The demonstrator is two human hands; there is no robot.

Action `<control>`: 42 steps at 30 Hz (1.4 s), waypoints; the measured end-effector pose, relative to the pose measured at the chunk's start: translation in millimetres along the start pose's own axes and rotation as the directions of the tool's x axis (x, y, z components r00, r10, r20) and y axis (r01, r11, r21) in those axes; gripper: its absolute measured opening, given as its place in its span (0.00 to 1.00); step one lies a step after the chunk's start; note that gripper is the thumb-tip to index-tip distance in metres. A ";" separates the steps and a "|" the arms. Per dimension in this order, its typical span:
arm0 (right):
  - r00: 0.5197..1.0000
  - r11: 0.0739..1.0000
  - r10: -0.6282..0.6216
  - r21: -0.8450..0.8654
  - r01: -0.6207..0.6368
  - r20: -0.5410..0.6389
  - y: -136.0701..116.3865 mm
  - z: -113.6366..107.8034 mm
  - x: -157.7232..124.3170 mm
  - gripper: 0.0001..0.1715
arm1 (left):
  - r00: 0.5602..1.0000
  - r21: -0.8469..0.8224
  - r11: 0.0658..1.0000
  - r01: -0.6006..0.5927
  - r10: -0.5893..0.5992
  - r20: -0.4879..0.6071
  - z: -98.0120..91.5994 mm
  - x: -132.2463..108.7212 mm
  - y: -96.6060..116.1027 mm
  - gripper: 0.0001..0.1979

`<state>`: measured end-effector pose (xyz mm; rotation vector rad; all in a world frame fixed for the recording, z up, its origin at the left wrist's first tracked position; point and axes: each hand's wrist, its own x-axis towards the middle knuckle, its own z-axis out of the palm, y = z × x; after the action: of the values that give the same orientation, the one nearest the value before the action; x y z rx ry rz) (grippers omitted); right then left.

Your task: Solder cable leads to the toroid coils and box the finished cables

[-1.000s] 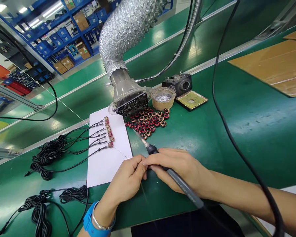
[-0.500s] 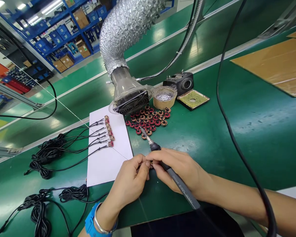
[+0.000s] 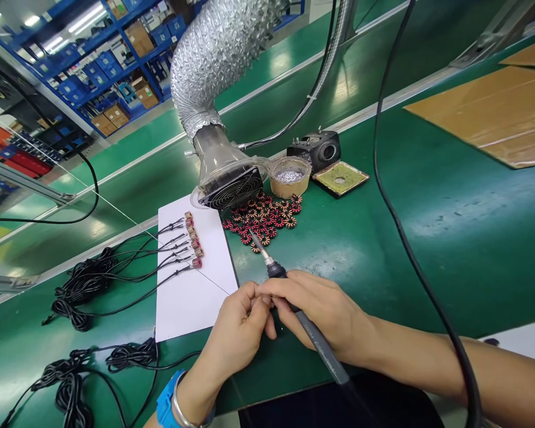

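My right hand [image 3: 327,309] is closed around a soldering iron [image 3: 314,339], its tip pointing away from me toward the toroid coils [image 3: 267,217] heaped under the fume fan. My left hand [image 3: 238,330] is pinched shut, its fingertips against those of the right hand; whatever lies between them is covered. A thin line like wire runs from the upper left down to my left hand. Left of it, on a white sheet [image 3: 196,303], several coils with cable ends [image 3: 197,262] stand in a row.
A fume extractor [image 3: 234,187] on a silver duct [image 3: 218,59] hangs over the bench. Behind the coils are a round tub [image 3: 289,178], a black iron stand [image 3: 325,151] and a yellow sponge [image 3: 341,178]. Black cable bundles [image 3: 87,276] lie left; cardboard [image 3: 485,113] lies right.
My right fingertips have shifted left over the left ones, covering a small yellowish piece that showed between them. The iron stays in my right hand. The view has turned slightly right.
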<state>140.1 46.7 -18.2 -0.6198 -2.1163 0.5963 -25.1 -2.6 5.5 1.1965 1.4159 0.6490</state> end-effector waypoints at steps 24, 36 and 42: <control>0.950 0.920 0.218 0.371 -0.124 -0.224 -0.7 -32.8 -44.7 0.12 | 0.978 0.067 0.997 0.032 -0.017 -0.207 21.0 -6.4 -1.0 0.12; 0.954 0.909 0.206 0.403 -0.104 -0.218 -3.8 -35.6 -40.3 0.14 | 0.975 0.141 0.990 0.020 0.012 -0.221 22.8 -7.6 -0.3 0.13; 0.956 0.910 0.200 0.402 -0.100 -0.215 -2.7 -33.5 -41.5 0.14 | 0.973 0.159 0.987 0.011 0.026 -0.228 24.1 -9.0 -0.2 0.13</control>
<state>189.0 25.8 -22.6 -0.6003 -1.6593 0.9446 -3.6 -16.5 3.2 1.2839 1.6842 0.7077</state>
